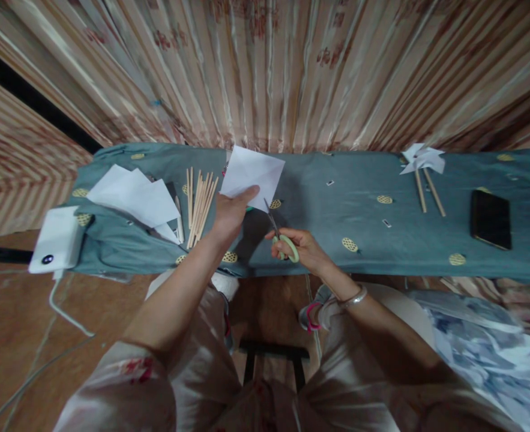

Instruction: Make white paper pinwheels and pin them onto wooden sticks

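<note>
The left hand (232,210) is pinching a white paper sheet (253,171) above the cloth-covered worktop (321,207) in a narrow grip; the right hand (303,246) is holding green-handled scissors (274,222), tips lying at its near corner. Accurate cutting is probably depending on a flat, steady sheet and well-aligned blades.

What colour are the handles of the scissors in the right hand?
Pale green handles, seen best in the head view.
</note>
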{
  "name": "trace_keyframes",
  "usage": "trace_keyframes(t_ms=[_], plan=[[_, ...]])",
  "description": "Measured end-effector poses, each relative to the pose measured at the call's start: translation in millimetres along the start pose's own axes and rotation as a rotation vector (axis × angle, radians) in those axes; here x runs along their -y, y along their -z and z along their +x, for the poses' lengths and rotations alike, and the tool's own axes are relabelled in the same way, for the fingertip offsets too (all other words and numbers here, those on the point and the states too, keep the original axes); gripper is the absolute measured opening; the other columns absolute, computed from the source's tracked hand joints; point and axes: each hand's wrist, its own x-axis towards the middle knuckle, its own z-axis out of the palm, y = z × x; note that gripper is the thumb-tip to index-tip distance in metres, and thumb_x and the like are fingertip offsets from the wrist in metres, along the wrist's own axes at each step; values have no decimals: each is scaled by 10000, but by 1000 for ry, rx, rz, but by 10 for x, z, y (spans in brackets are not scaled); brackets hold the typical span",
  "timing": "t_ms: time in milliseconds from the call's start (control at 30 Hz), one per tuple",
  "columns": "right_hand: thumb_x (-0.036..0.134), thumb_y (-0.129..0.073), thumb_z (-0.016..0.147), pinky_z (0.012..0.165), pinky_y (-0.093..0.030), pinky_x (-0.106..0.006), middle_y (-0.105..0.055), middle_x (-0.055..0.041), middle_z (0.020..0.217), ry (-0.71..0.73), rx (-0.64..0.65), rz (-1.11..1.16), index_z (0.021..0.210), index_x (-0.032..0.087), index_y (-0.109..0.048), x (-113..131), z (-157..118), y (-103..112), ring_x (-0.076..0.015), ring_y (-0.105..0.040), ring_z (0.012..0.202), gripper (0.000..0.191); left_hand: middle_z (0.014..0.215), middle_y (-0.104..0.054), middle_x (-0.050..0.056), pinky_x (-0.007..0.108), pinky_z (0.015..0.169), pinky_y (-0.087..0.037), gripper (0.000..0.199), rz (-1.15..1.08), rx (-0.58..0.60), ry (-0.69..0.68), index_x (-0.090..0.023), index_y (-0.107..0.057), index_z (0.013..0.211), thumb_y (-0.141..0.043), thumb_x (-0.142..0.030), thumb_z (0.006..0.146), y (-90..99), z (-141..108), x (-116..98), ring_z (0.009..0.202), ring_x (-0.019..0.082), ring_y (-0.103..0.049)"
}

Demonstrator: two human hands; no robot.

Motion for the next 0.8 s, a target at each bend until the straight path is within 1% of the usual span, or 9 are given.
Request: trace_keyframes(t_ms=[133, 300, 500, 667, 800], plan=[[542, -832, 614, 547, -444, -207, -655, 32, 616, 3, -7, 11, 910, 172, -708, 5, -5, -4, -66, -550, 531, 490, 754, -732, 73, 331, 670, -560, 319, 48, -29, 21, -152, -658, 632, -887, -320, 487, -8, -17, -12, 776, 237, -687], [527, -834, 616, 543, -450, -208, -656, 32, 617, 0, -18, 6, 913, 174, -706, 6, 1, -9, -72, -559, 536, 478, 718, -717, 81, 344, 681, -561, 307, 92, -66, 20, -152, -638, 619, -884, -300, 509, -16, -44, -38, 819, 260, -689], [537, -838, 599, 532, -451, -207, -642, 41, 605, 7, -23, 4, 890, 178, -707, 13, 13, -16, -69, -554, 523, 481, 685, -703, 66, 325, 690, -558, 283, 95, -58, 44, -149, -643, 641, -874, -266, 528, -27, -77, -77, 816, 248, -691], [535, -833, 604, 515, -441, -207, -637, 41, 586, 16, -24, -16, 877, 173, -710, 4, 24, -17, -66, -542, 507, 470, 675, -699, 64, 329, 699, -561, 286, 77, -70, 31, -157, -632, 625, -869, -276, 519, -19, -45, -27, 818, 250, -697], [523, -853, 566, 499, -425, -204, -624, 48, 565, -7, -43, 4, 852, 170, -706, -3, 37, -25, -61, -530, 488, 477, 710, -715, 69, 343, 719, -569, 300, 81, -50, 12, -153, -643, 640, -871, -303, 515, -5, -28, -6, 841, 256, -700]])
